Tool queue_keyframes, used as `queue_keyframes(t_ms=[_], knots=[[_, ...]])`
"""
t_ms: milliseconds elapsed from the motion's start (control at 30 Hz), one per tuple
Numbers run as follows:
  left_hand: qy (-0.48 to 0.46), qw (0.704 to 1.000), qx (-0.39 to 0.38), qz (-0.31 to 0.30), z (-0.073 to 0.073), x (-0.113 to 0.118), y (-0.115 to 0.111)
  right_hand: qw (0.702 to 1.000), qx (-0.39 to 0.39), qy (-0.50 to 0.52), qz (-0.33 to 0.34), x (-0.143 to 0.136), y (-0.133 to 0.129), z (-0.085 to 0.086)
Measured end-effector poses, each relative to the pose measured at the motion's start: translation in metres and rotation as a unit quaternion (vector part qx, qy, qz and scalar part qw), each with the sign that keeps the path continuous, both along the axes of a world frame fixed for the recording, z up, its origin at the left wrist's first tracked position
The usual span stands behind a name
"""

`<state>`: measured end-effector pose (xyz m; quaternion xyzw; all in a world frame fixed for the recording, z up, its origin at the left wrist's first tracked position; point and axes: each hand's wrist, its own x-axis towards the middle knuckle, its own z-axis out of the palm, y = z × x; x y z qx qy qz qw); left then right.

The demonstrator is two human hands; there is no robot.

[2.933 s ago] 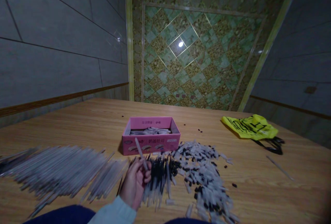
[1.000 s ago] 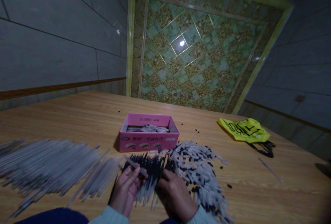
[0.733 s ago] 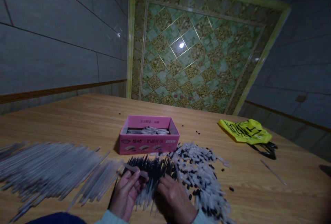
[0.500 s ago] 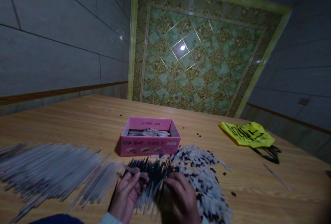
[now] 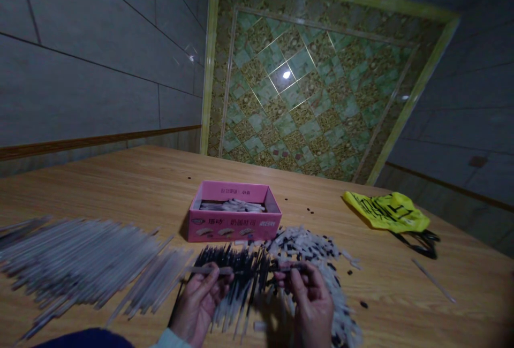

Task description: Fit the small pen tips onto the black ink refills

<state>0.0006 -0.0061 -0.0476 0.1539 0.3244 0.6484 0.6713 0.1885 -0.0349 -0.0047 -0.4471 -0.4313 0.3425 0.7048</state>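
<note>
My left hand [image 5: 201, 297] pinches a short translucent tube [image 5: 201, 270] between thumb and fingers, held level above the table. Across from it, my right hand [image 5: 309, 294] is closed on a thin dark-tipped stick [image 5: 286, 269], pointing toward the left hand; its exact kind is blurred. Beneath and between both hands lies a pile of thin black-ended sticks [image 5: 228, 259] with pale lower parts. Under and beside the right hand spreads a heap of small white caps and black plugs [image 5: 307, 243]. A loose white piece [image 5: 261, 326] lies between my wrists.
A pink box [image 5: 235, 226] holding pale sticks stands beyond the hands. Long translucent tubes [image 5: 88, 262] lie in a broad pile at left, a smaller bundle [image 5: 160, 278] beside it. At right are a yellow bag [image 5: 385, 211], black straps [image 5: 421, 243] and one lone stick [image 5: 433, 281].
My right hand has moved up and to the right from the black-ended pile and now holds a thin dark-tipped stick. The left hand keeps its tube, now turned more level.
</note>
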Motion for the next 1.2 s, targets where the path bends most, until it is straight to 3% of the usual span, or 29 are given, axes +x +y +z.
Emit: queue_keyframes(t_ms=[267, 533, 700, 867, 1000, 1067, 1200], knots=[[0.022, 0.999, 0.017, -0.039, 0.017, 0.005, -0.006, 1.0, 0.004, -0.005, 0.023, -0.004, 0.0, -0.004], [0.043, 0.997, 0.022, -0.061, 0.02, 0.008, -0.011, 0.999, 0.004, -0.001, 0.039, -0.006, 0.0, -0.008], [0.046, 0.994, 0.033, -0.091, 0.018, 0.01, -0.014, 0.99, -0.002, -0.116, 0.076, -0.011, -0.001, -0.01], [0.038, 0.992, 0.038, -0.113, 0.014, 0.01, -0.014, 0.959, 0.024, -0.245, 0.14, -0.013, 0.002, -0.008], [0.005, 0.997, 0.006, -0.072, 0.014, 0.007, -0.011, 0.948, 0.004, -0.311, 0.067, 0.002, 0.008, -0.006], [-0.005, 0.999, -0.012, -0.04, 0.014, 0.005, -0.008, 0.921, -0.026, -0.387, 0.026, 0.011, 0.011, -0.005], [-0.014, 1.0, -0.018, -0.021, 0.012, 0.003, -0.005, 0.826, -0.105, -0.555, -0.002, 0.023, 0.011, -0.007]])
